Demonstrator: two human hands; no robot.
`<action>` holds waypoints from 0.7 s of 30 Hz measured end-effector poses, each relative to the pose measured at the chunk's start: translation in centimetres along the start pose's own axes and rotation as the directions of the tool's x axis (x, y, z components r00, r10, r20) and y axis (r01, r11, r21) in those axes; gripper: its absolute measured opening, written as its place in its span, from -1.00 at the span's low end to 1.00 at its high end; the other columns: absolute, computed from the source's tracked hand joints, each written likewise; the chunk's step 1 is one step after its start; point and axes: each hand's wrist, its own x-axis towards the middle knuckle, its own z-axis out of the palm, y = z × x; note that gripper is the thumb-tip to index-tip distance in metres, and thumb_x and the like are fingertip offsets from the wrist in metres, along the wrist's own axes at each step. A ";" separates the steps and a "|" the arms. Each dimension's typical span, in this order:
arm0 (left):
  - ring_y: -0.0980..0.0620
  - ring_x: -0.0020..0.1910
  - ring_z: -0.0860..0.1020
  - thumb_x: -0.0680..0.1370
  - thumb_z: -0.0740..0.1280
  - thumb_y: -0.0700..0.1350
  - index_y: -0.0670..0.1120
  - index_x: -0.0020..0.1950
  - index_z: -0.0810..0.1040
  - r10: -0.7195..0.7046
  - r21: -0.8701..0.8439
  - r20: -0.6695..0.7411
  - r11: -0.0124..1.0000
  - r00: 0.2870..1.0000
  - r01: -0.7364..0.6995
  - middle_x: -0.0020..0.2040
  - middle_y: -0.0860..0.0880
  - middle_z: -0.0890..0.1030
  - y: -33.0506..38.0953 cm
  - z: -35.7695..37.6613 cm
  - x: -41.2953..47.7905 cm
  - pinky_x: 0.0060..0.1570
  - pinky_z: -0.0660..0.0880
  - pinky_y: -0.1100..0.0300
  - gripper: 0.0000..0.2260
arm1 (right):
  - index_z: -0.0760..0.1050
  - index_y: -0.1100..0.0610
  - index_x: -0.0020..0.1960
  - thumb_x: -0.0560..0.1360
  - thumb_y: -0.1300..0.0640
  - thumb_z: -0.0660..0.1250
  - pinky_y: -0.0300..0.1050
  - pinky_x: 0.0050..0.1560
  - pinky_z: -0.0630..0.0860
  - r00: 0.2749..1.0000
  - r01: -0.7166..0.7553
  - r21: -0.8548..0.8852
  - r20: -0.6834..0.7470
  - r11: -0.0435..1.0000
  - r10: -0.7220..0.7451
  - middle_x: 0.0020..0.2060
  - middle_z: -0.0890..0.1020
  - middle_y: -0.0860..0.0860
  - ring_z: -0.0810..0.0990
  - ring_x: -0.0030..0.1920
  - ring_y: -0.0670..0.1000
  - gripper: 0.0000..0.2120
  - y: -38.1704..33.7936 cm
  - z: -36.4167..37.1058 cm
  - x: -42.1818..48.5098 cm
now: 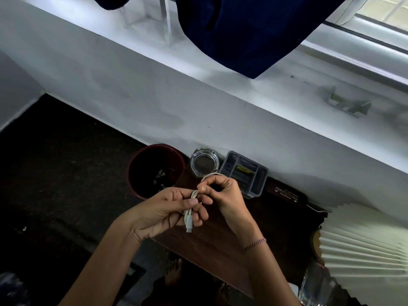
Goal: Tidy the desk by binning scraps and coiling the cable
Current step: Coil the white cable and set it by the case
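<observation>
Bare desk (212, 250) lies open nearside; 3 things line the wall (154, 102) (ashtray (204, 163), organizer (254, 173), case (284, 193)); lampshade (364, 246) blocks right.

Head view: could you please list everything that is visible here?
cable: one, white, folded between both hands
bin: one, dark red, left of desk, scraps inside
glass dish: one, clear, desk's far edge
organiser tray: one, grey, right of the dish
case: one, dark, right of the tray
pleated shade: one, white, desk's right end
desk: one, brown, under the hands
cloth: one, navy, hanging above
hands: two; left hand grips the cable, right hand pinches it
</observation>
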 end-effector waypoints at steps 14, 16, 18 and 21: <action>0.08 -0.31 0.64 0.49 0.24 -0.16 -0.27 0.06 0.61 0.051 -0.171 0.021 0.984 0.998 -0.047 -0.23 -0.15 0.68 -0.3 3.4 1.7 -0.20 0.62 0.21 -0.73 | 0.58 0.00 -0.45 0.57 0.37 0.04 -0.38 -0.61 0.41 0.949 -0.165 0.428 -0.177 0.888 0.261 -0.61 0.51 -0.06 0.50 -0.61 -0.16 -0.43 2.3 1.7 -2.3; 0.04 -0.18 0.69 0.50 0.21 -0.19 -0.26 0.09 0.62 0.128 -0.294 -0.007 0.948 0.992 -0.124 -0.09 -0.19 0.69 0.0 3.6 2.1 -0.14 0.63 0.21 -0.72 | 0.63 0.00 -0.31 0.56 0.24 0.16 -0.38 -0.35 0.52 0.942 -0.167 0.320 -0.227 0.933 0.247 -0.45 0.64 -0.10 0.60 -0.39 -0.18 -0.61 2.3 2.4 -2.5; 0.01 -0.09 0.69 0.49 0.19 -0.24 -0.28 0.10 0.59 0.183 -0.348 -0.075 0.917 0.980 -0.198 0.01 -0.22 0.68 0.4 3.4 2.4 -0.11 0.62 0.21 -0.72 | 0.61 0.05 -0.22 0.56 0.13 0.18 -0.33 -0.31 0.51 0.939 -0.183 0.252 -0.243 0.950 0.245 -0.40 0.66 -0.08 0.59 -0.34 -0.16 -0.72 2.3 3.1 -3.0; -0.04 0.07 0.65 0.46 0.21 -0.29 -0.31 0.17 0.50 0.245 -0.342 -0.163 0.895 0.956 -0.288 0.13 -0.23 0.64 0.8 3.3 2.8 0.04 0.60 0.16 -0.70 | 0.58 0.07 -0.08 0.59 0.17 0.13 -0.10 -0.16 0.53 0.956 -0.162 0.051 -0.239 0.985 0.170 -0.29 0.65 0.04 0.60 -0.27 0.01 -0.75 2.1 3.6 -3.7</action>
